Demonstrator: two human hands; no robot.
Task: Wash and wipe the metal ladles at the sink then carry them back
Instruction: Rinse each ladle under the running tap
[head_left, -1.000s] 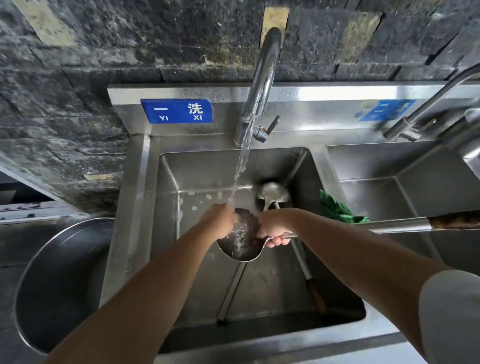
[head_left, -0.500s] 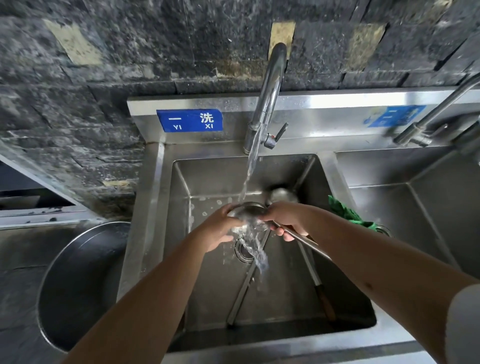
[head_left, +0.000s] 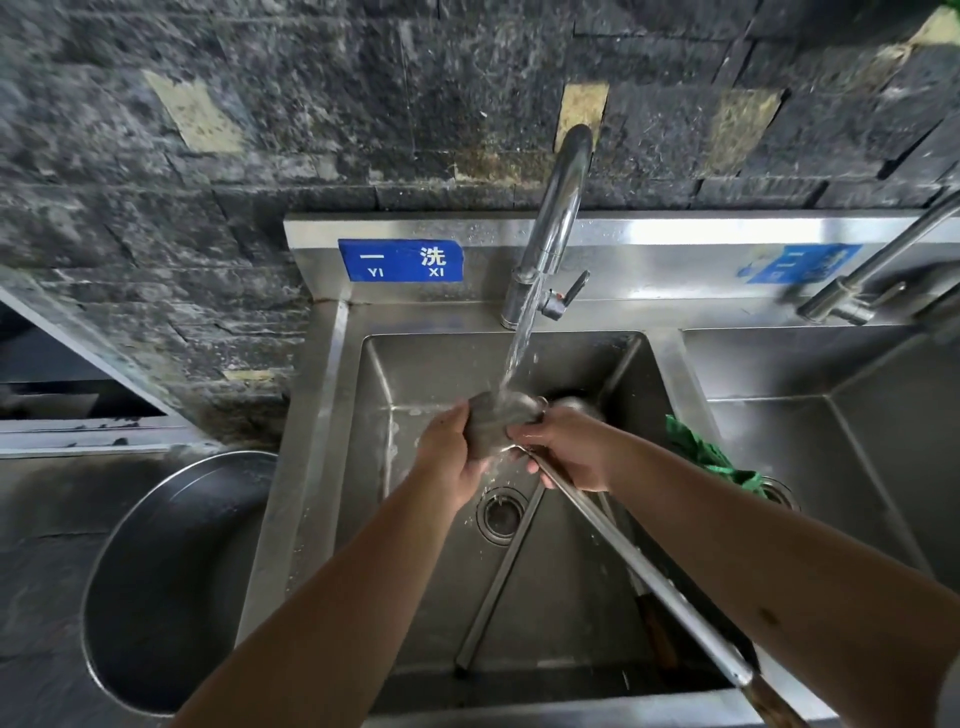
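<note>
Ladle held over the middle of the left sink basin, bowl turned dome-up right under the water stream from the faucet. Left hand cupped on the left side of the bowl, fingers curled round it, thumb on top. Right hand grips the handle neck just beside the bowl, fingers wrapped round the shaft, fingertips touching the bowl's right edge. Long metal handle runs from the right hand down to the basin's front right corner and past the front rim, wooden end at the bottom frame edge.

Second ladle behind the right hand near the basin's back right corner, bowl partly hidden; its handle lies toward the front right of the basin, mostly under the held ladle's shaft. A metal rod lies on the basin floor from beside the drain to the front wall; what it belongs to I cannot tell. Drain sits in the basin centre, just below the hands.

Green cloth draped over the divider between the left basin and the right basin. Blue label on the backsplash, back left of the faucet; second blue label blurred above the right basin. Second faucet at the right edge. Large metal bowl left of the sink unit. Dark stone wall behind.
</note>
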